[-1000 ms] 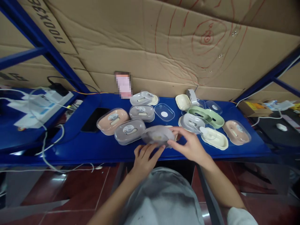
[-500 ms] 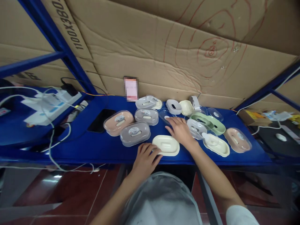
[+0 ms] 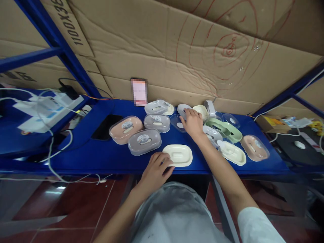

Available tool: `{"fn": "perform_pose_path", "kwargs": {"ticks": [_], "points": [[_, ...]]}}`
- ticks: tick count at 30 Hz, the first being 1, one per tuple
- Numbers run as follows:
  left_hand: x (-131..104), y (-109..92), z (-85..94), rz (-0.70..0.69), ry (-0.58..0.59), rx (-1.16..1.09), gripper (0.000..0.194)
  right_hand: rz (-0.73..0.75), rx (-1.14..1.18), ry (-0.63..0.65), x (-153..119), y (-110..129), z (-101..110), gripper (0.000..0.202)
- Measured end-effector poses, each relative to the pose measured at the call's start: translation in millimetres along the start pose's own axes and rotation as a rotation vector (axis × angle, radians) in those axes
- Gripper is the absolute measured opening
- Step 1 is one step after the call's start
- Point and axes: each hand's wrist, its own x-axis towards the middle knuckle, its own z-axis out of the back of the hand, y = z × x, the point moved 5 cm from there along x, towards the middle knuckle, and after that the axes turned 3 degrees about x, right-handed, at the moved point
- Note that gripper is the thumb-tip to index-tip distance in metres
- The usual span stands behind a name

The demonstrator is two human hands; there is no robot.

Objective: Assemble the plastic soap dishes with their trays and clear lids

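A cream oval dish (image 3: pixel 180 155) with a raised centre lies near the table's front edge. My left hand (image 3: pixel 157 168) is at its left end, fingers on the rim and thumb by the near edge. At the back, my right hand (image 3: pixel 192 122) reaches over a pale lilac oval tray (image 3: pixel 182 108), fingers apart and partly covering it. A second cream tray (image 3: pixel 201 111) is just beyond that hand. Below its fingertips lies a clear lid (image 3: pixel 178 125) with a round white sticker.
Lidded oval boxes, pink (image 3: pixel 125 131) and grey (image 3: pixel 144 141), stand left. Green trays (image 3: pixel 231 132), a cream tray with a clear lid (image 3: pixel 234 153) and a pink box (image 3: pixel 255 148) are right. A dark phone (image 3: pixel 107 126) and power strip (image 3: pixel 50 113) lie far left.
My right hand has moved away from me, from beside the clear lid to the lilac tray at the back. My left hand stays at the cream dish. The view has shifted slightly.
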Motion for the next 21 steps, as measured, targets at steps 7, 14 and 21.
{"fn": "perform_pose_path", "kwargs": {"ticks": [7,14,21], "points": [[-2,4,4.5,0.005,0.016,-0.094,0.009,-0.115,-0.012,0.018,18,-4,12,0.031],[-8,7,7.4,0.018,-0.13,0.029,0.058,0.326,0.337,-0.094,-156,3,45,0.038],[-1,4,-0.3,-0.137,0.051,-0.022,0.035,0.385,0.464,0.067,-203,8,9,0.039]]}}
